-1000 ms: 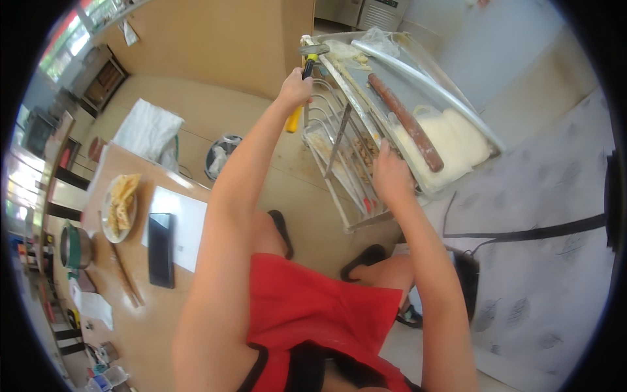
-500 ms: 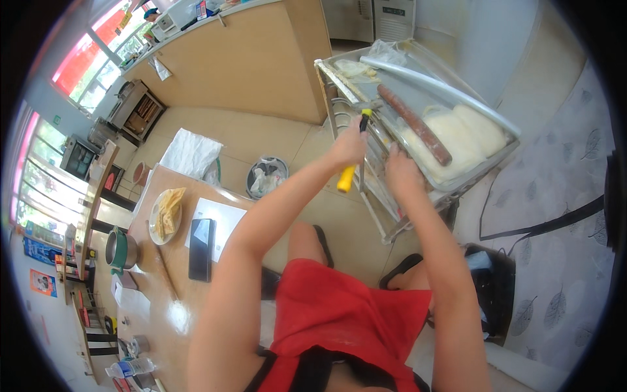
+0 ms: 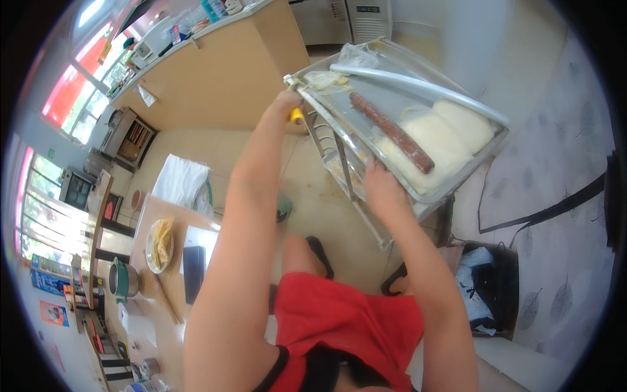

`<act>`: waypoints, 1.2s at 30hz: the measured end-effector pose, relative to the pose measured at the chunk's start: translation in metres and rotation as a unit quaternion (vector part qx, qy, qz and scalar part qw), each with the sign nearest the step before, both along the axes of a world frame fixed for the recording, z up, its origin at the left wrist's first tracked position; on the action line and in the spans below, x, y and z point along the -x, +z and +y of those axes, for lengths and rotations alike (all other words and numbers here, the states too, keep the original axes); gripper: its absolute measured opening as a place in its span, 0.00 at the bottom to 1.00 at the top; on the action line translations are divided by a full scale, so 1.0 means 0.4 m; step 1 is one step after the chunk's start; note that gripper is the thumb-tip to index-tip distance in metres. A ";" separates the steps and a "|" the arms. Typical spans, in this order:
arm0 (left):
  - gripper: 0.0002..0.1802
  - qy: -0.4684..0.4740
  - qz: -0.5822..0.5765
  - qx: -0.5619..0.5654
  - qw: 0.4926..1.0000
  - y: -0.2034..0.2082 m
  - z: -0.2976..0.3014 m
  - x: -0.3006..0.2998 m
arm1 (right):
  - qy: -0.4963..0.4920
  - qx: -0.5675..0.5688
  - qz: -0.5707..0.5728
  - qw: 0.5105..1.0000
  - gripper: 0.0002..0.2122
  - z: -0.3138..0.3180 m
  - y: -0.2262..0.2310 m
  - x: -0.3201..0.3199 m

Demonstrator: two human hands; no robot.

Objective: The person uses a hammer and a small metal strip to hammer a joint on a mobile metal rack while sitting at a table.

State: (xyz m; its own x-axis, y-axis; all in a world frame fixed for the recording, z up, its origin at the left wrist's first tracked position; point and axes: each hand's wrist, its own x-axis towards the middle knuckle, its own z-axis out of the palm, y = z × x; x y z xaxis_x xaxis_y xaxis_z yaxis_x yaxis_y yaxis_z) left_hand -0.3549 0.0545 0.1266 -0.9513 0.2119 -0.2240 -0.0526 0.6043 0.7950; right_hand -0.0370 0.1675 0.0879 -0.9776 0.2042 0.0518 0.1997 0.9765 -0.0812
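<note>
My left hand is closed round a tool at the far left corner of a metal rack. Only the yellow handle end sticks out below the fist; an earlier view shows a hammer-like head. My right hand grips the rack's near side rail, fingers curled at its edge, right beside the tray. On top of the rack lies a grey metal tray. It holds pale dough slabs, a brown rolling pin across them, and a long whitish tube.
To my left is a table with a plate of flatbread, a dark phone and a green-rimmed pot. A tan counter stands beyond the rack. An open black bag is at my right.
My left hand has moved left and away with the tool, from the rack's near side to its far left corner. My right hand has stayed at the rail.
</note>
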 end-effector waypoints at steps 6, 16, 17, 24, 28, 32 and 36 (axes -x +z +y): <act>0.05 0.057 -0.133 -0.261 0.954 -0.024 -0.122 0.005 | -0.010 0.035 0.011 0.999 0.25 -0.025 -0.005 0.017; 0.09 -0.065 -0.126 -0.386 0.911 -0.041 -0.083 -0.370 | -0.056 0.200 0.024 0.978 0.31 -0.020 -0.005 0.042; 0.08 -0.070 -0.100 -0.384 0.915 -0.041 -0.060 -0.432 | -0.055 0.199 0.015 0.978 0.31 -0.014 0.003 0.037; 0.10 -0.043 -0.120 -0.519 0.845 -0.082 -0.053 -0.581 | -0.042 0.202 0.008 0.978 0.32 -0.023 0.026 0.030; 0.11 -0.055 -0.147 -0.543 0.825 -0.104 -0.029 -0.585 | -0.047 0.194 0.007 0.980 0.32 -0.031 0.035 0.030; 0.12 -0.029 -0.120 -0.589 0.798 -0.138 -0.005 -0.504 | -0.038 0.183 0.028 0.982 0.33 -0.037 0.031 0.030; 0.12 -0.014 -0.143 -0.622 0.770 -0.123 0.007 -0.406 | 0.014 0.149 0.114 0.982 0.35 -0.028 -0.010 0.030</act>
